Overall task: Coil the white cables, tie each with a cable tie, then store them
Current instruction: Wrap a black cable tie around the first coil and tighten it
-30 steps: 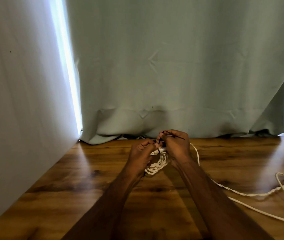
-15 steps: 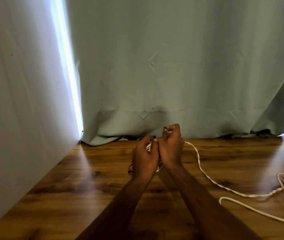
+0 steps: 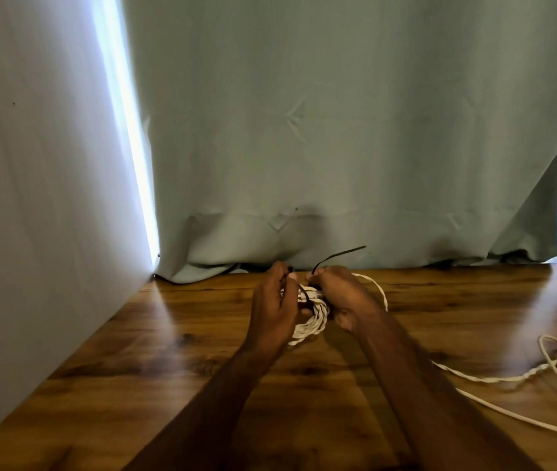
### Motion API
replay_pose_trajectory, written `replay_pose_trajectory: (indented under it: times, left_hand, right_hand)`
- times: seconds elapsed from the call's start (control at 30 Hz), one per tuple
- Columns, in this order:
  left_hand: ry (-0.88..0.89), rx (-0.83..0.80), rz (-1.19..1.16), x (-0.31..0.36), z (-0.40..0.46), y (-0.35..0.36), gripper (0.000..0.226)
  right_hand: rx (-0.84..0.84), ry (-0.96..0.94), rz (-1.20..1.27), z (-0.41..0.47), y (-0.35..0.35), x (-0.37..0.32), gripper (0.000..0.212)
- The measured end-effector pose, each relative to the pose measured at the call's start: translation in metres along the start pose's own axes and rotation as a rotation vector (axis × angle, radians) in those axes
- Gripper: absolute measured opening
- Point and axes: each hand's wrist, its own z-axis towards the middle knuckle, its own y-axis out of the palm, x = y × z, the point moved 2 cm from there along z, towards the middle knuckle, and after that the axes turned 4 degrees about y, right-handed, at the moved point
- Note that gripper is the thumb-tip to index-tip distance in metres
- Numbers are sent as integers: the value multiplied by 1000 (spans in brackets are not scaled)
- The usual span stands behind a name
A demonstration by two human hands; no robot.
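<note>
A small coil of white twisted cable [image 3: 312, 321] hangs between my two hands above the wooden table [image 3: 168, 351]. A black cable tie [image 3: 338, 254] wraps over the coil's top; its free tail sticks up and to the right. My left hand [image 3: 272, 311] grips the coil's left side and pinches the tie's head end. My right hand [image 3: 345, 297] pinches the tie's tail just above the coil. Part of the coil is hidden behind my fingers.
More white cable [image 3: 542, 379] trails loose over the table's right side, looping near the right edge. A pale green curtain [image 3: 338, 130] hangs along the table's far edge, and a white wall [image 3: 32, 198] borders the left.
My hands have parted slightly and dropped, so the coil shows between them again. The tie's tail now stands out longer, up and right of my right hand.
</note>
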Motion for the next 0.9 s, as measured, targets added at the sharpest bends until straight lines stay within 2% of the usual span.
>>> replay_pose_trajectory:
  times: [0.1,0.2,0.27,0.33,0.4,0.67,0.8,0.9]
  left_hand:
    - [43,-15,34,1,-1,3,17]
    - [118,-26,39,8,-2,1,19]
    - [128,-38,32,10,-3,2,19]
    - [119,-63,21,11,-3,4,20]
    - [98,-86,-6,9,-3,4,20]
    - [-5,-234,-146,12,-7,5,23]
    - [-80,-235,-171,12,-8,5,21]
    - [-146,-224,-225,13,-8,3,20]
  right_hand:
    - [-78,12,-6,1,-6,-2,19]
    - [-212,138,-13,1,-12,1,18]
    - [-237,167,-46,3,-16,5,18]
    - [-237,119,-12,6,-15,6,15]
    - [-173,19,46,8,-14,3,10]
    - [54,-306,94,9,-27,-12,10]
    - [261,-461,60,12,-34,-15,7]
    - [311,-580,90,11,-34,-17,11]
